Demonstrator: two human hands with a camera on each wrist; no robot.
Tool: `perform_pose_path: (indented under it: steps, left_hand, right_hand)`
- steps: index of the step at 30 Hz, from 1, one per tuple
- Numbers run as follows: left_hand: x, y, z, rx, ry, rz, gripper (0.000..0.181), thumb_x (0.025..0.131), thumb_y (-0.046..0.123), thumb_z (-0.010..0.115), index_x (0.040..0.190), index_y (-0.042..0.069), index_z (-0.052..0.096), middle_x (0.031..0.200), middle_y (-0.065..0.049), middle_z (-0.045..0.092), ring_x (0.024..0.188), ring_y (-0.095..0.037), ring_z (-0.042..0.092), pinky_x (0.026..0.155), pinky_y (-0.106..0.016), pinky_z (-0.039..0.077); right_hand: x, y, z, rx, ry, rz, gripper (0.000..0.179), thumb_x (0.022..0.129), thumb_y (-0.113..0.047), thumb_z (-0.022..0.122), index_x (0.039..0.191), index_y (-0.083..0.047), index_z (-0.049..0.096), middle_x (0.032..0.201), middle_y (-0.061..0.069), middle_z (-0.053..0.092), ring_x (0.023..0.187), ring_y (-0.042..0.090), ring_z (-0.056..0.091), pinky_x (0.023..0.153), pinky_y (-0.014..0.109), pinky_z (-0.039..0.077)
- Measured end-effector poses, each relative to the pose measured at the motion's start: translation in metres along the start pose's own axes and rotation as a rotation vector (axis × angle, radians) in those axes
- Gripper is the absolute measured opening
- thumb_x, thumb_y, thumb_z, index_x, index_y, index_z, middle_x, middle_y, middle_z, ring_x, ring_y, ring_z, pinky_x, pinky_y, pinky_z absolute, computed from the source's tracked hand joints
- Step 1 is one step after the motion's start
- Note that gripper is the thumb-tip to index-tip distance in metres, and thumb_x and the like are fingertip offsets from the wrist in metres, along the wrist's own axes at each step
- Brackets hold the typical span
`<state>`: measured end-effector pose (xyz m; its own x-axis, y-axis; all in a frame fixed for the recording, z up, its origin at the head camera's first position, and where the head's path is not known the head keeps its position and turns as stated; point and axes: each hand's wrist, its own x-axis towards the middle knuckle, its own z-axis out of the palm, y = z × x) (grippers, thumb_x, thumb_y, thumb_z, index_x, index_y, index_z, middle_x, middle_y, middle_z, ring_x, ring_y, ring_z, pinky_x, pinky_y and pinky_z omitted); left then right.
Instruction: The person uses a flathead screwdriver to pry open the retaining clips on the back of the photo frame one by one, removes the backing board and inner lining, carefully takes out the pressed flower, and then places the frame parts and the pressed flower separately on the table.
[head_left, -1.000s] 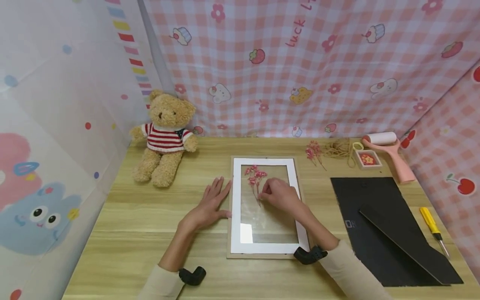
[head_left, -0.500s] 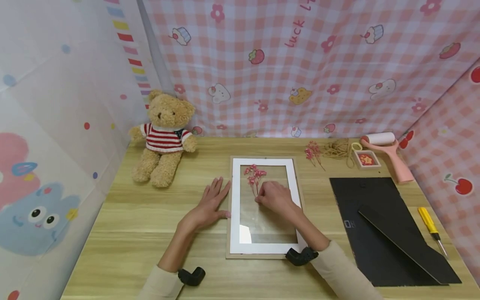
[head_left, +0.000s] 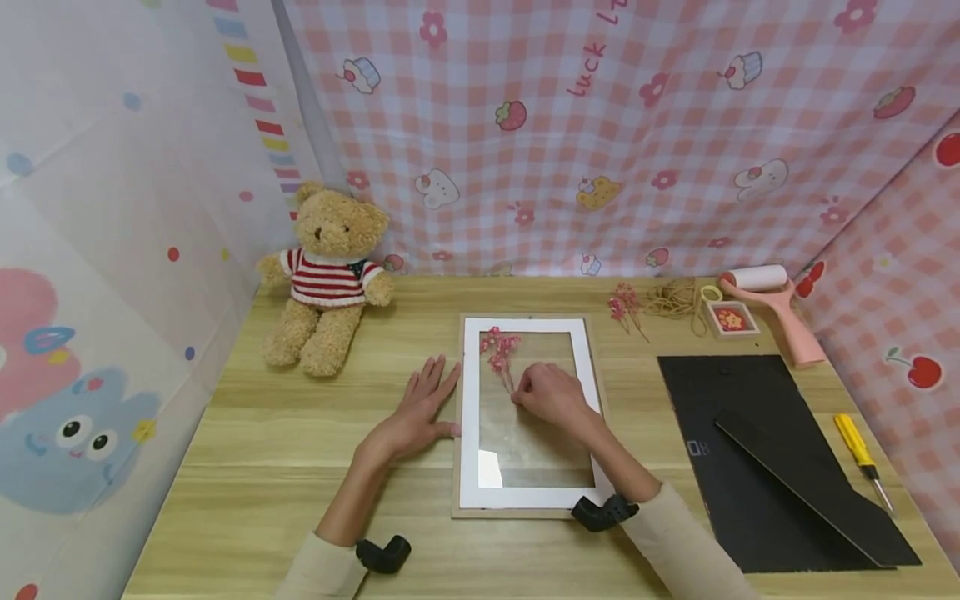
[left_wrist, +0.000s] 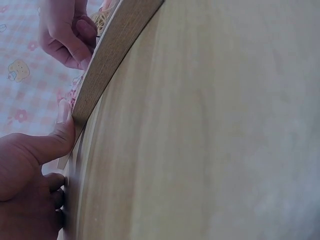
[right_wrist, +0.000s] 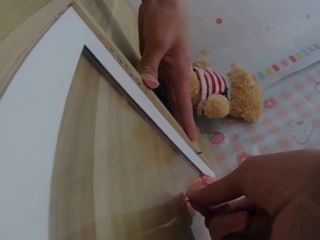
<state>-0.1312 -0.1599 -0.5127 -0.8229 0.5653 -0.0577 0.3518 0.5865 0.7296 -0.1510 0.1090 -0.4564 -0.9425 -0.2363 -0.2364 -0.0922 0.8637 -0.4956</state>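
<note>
A picture frame (head_left: 470, 467) with a white mat border and a clear pane lies flat on the wooden table. Over the pane's upper left, my right hand (head_left: 553, 398) pinches the stem of a pink dried flower sprig (head_left: 501, 350) between thumb and fingertips. The blossoms lean toward the frame's upper left corner. Flat beside the frame's left edge rests my left hand (head_left: 416, 417), its fingers spread. In the left wrist view the left thumb (left_wrist: 62, 127) touches the wooden side of the frame. The right wrist view shows the pinched pink sprig (right_wrist: 202, 184) close to the pane.
A teddy bear (head_left: 330, 275) sits at the back left. Toward the back right lie another pink sprig (head_left: 624, 304), twine (head_left: 675, 298), a small star box (head_left: 732, 319) and a pink-handled roller (head_left: 787, 317). A black backing board (head_left: 738, 475) and a yellow screwdriver (head_left: 858, 446) are on the right.
My right hand has shifted slightly left and down over the pane. The sprig's flower end has swung left toward the mat's inner edge. My left hand stays in place.
</note>
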Motion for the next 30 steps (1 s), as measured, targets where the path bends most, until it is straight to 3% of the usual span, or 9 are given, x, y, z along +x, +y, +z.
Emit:
perform_pose_path:
  steps: [6,11,16,20,26,30]
  left_hand:
    - [0.000,-0.002,0.001,0.015,-0.005,-0.004,0.103,0.096,0.023,0.078,0.173,-0.003,0.015,0.179,-0.035,-0.002,0.167,-0.053,-0.007,0.134,-0.069,-0.005]
    - [0.000,-0.006,0.002,0.024,-0.009,-0.011,0.103,0.097,0.025,0.078,0.174,-0.001,0.015,0.180,-0.033,-0.003,0.168,-0.051,-0.007,0.134,-0.067,-0.005]
    - [0.002,-0.012,0.005,0.021,-0.009,-0.002,0.104,0.096,0.027,0.079,0.174,-0.001,0.016,0.180,-0.032,-0.002,0.168,-0.051,-0.007,0.134,-0.068,-0.005]
    - [0.003,-0.017,0.006,0.021,-0.005,0.006,0.105,0.095,0.028,0.079,0.174,0.000,0.016,0.180,-0.033,-0.002,0.168,-0.051,-0.007,0.134,-0.068,-0.005]
    - [0.002,-0.015,0.005,0.026,0.000,0.008,0.105,0.095,0.028,0.079,0.174,-0.001,0.016,0.180,-0.034,-0.002,0.168,-0.052,-0.007,0.134,-0.068,-0.004]
    - [0.002,-0.013,0.005,0.026,0.000,0.010,0.106,0.094,0.027,0.079,0.174,-0.001,0.016,0.179,-0.035,-0.002,0.168,-0.052,-0.007,0.134,-0.069,-0.004]
  right_hand:
    - [-0.003,0.014,-0.009,0.053,0.064,-0.040,0.019,0.097,-0.013,0.080,0.080,-0.008,0.073,0.078,0.001,0.069,0.071,0.014,0.056,0.061,0.028,0.044]
    - [-0.001,0.028,-0.024,0.128,0.048,-0.084,0.013,0.097,-0.008,0.073,0.086,-0.003,0.077,0.082,0.006,0.073,0.072,0.016,0.059,0.065,0.028,0.046]
    - [0.004,0.046,-0.043,0.224,0.011,-0.082,0.014,0.101,-0.003,0.068,0.089,0.001,0.075,0.092,0.015,0.077,0.078,0.018,0.061,0.068,0.029,0.049]
    - [0.011,0.065,-0.065,0.281,0.026,-0.043,0.018,0.105,-0.005,0.066,0.089,0.000,0.072,0.096,0.018,0.076,0.080,0.019,0.059,0.068,0.029,0.046]
    - [0.025,0.105,-0.090,0.262,0.057,-0.046,0.020,0.105,-0.007,0.065,0.098,0.008,0.075,0.104,0.027,0.077,0.088,0.025,0.067,0.072,0.029,0.049]
    - [0.034,0.127,-0.098,0.245,0.078,-0.035,0.018,0.103,-0.006,0.067,0.098,0.009,0.075,0.104,0.026,0.076,0.088,0.024,0.066,0.071,0.028,0.049]
